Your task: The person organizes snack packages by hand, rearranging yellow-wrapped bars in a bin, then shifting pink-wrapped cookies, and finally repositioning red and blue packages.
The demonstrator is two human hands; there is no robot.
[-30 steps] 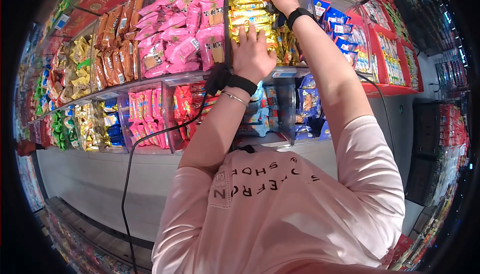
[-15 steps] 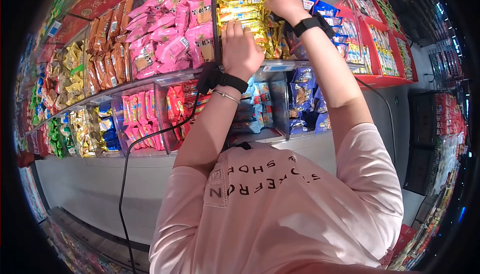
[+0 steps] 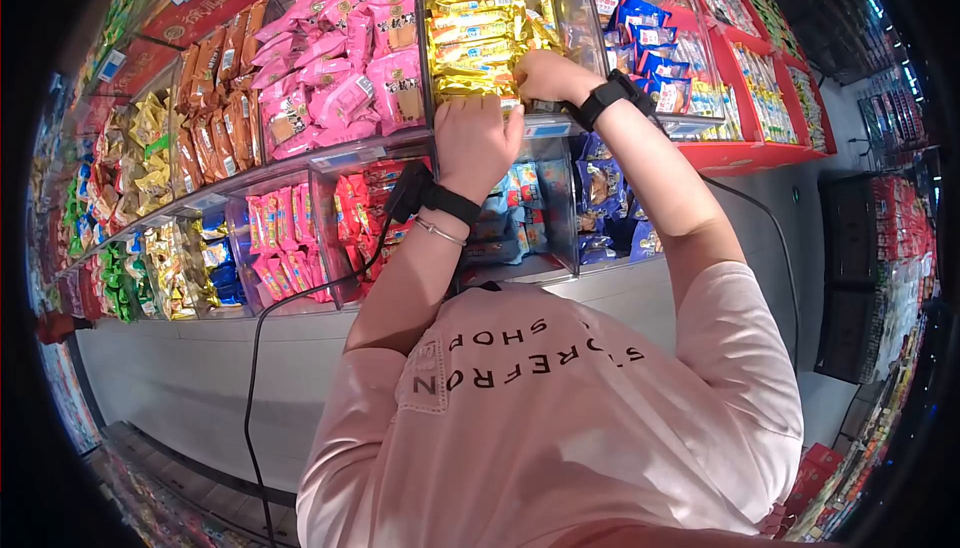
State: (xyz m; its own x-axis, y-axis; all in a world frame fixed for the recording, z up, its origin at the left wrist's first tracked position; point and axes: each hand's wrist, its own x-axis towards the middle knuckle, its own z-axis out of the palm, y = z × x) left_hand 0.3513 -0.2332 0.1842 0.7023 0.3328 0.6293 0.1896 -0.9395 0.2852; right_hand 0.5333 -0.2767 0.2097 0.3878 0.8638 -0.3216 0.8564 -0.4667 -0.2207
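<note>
Resting left hand (image 3: 470, 138) at the front edge of a clear plastic bin (image 3: 590, 38), fingers at the nearest shiny golden-yellow wrapped packets (image 3: 473, 28). Reaching in with right hand (image 3: 560, 78), slightly deeper, fingers at the right ends of the front packets. Hands near each other, not touching; cannot tell whether either grips or only touches, fingertips partly hidden. Main row of packets in left part of bin: lined up front to back, long axes side to side, ends pointing left and right. Farther right: a few more, tilted off that line. Glossy pink packets (image 3: 350, 58) left of bin, blue-and-white packets (image 3: 655, 48) right.
</note>
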